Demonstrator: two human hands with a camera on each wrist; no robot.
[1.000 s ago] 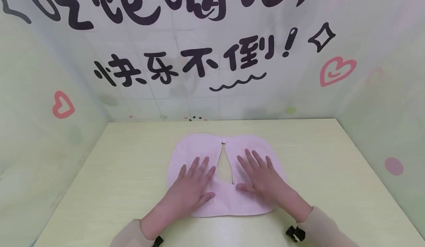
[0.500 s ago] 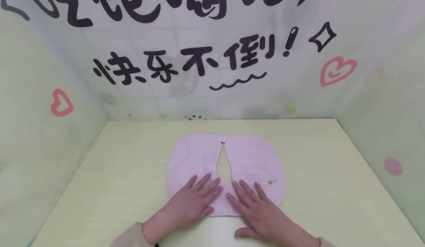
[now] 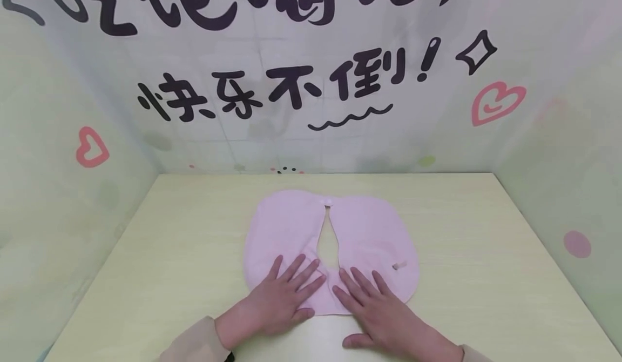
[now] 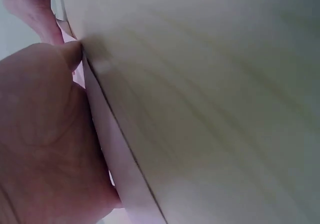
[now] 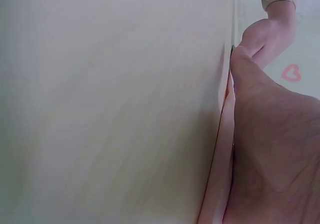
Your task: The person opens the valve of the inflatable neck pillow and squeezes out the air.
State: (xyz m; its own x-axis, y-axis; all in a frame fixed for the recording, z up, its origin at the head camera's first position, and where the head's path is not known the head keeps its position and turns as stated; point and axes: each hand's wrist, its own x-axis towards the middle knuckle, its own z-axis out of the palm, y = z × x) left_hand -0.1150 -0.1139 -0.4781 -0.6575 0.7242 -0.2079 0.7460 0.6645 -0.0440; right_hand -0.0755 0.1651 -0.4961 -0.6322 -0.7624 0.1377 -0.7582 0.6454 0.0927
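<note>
A pink baby bib (image 3: 376, 227) lies flat, its two rounded flaps joined at the far side above a teardrop-shaped neck opening. My left hand (image 3: 286, 302) rests palm down on its near left part, fingers spread and straight. Small creases run through the cloth between those fingertips and the opening. On the near right part lie the straight fingers of my right hand (image 3: 379, 310), its thumb out over the table. The left wrist view has the left palm (image 4: 40, 124) low over the bib's edge; in the right wrist view the right palm (image 5: 275, 149) is beside the pink edge.
The pale wood-grain table (image 3: 184, 232) meets a printed backdrop (image 3: 272, 151) with large black writing at the back. Similar printed panels stand along the left and right sides. A small mark (image 3: 398, 266) shows on the bib's right flap.
Both hands have slid from the flaps toward the bib's near edge, uncovering the small mark on the right. Over the last half second, creases have appeared by the left fingers.
</note>
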